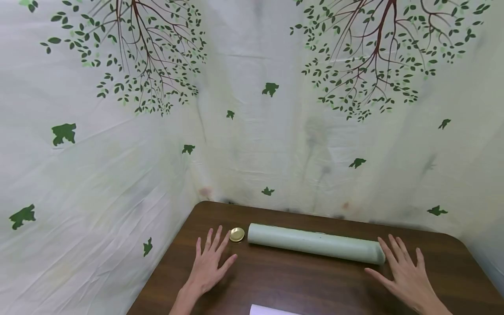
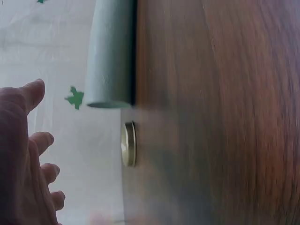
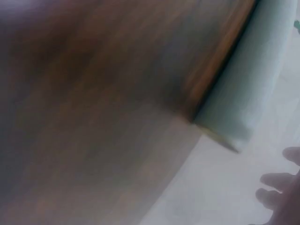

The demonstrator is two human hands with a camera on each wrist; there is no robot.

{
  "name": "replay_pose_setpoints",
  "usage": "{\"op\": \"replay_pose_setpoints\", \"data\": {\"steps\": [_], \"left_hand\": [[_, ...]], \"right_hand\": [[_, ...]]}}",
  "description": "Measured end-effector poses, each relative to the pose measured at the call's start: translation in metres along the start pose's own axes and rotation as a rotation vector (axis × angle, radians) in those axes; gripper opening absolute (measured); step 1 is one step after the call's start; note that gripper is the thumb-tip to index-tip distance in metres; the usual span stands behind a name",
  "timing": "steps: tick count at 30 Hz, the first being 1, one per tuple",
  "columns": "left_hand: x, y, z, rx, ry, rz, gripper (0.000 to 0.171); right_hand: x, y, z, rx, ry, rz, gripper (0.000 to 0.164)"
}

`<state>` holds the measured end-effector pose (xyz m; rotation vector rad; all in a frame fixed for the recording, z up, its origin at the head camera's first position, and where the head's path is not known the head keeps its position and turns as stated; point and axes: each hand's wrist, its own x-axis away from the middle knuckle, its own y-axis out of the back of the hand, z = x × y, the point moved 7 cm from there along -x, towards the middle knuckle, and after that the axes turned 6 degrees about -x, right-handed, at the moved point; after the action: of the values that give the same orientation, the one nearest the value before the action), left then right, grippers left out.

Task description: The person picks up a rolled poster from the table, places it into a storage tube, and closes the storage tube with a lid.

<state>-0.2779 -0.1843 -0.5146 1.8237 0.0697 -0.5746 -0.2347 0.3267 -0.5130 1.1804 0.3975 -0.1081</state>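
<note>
A pale green tube (image 1: 315, 243) lies across the far part of the brown table. Just off its left end sits a round gold lid (image 1: 237, 235), seen edge-on as a shallow disc (image 2: 128, 144) in the left wrist view. My left hand (image 1: 208, 267) hovers near the lid with fingers spread and holds nothing. Over by the tube's right end is my right hand (image 1: 407, 275), its fingers also spread and nothing in its grasp. Whether its fingertips touch the tube, I cannot tell. The right wrist view is blurred and shows the tube's end (image 3: 225, 133) beside several fingertips.
The wooden table (image 1: 291, 280) has rounded far corners. At its near edge a white object (image 1: 271, 310) is cut off by the frame. Behind and to the left hangs a pale cloth (image 1: 252, 144) printed with branches and green leaf shapes.
</note>
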Motion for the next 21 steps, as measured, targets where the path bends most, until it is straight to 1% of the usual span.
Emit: {"op": "replay_pose_setpoints", "data": {"steps": [3, 7, 10, 14, 15, 18, 21], "left_hand": [[0.0, 0.003, -0.011, 0.001, -0.021, 0.001, 0.071], [0.003, 0.004, -0.029, -0.002, -0.053, 0.026, 0.072], [0.007, 0.004, -0.047, -0.02, -0.101, 0.029, 0.072], [0.014, 0.0, -0.075, -0.049, -0.187, 0.019, 0.073], [0.016, -0.002, -0.082, -0.065, -0.215, 0.014, 0.074], [0.023, -0.007, -0.106, -0.154, -0.314, -0.014, 0.078], [0.033, -0.015, -0.129, -0.304, -0.434, -0.075, 0.079]], "right_hand": [[-0.01, -0.003, 0.007, -0.003, 0.034, -0.011, 0.102], [-0.025, -0.009, 0.019, -0.006, 0.064, -0.01, 0.102], [-0.035, -0.016, 0.028, -0.015, 0.073, 0.005, 0.103], [-0.05, -0.025, 0.042, -0.016, 0.094, 0.014, 0.102], [-0.053, -0.028, 0.045, -0.012, 0.102, 0.013, 0.102], [-0.062, -0.036, 0.055, -0.012, 0.113, 0.026, 0.101], [-0.068, -0.046, 0.063, -0.025, 0.111, 0.055, 0.1]]}}
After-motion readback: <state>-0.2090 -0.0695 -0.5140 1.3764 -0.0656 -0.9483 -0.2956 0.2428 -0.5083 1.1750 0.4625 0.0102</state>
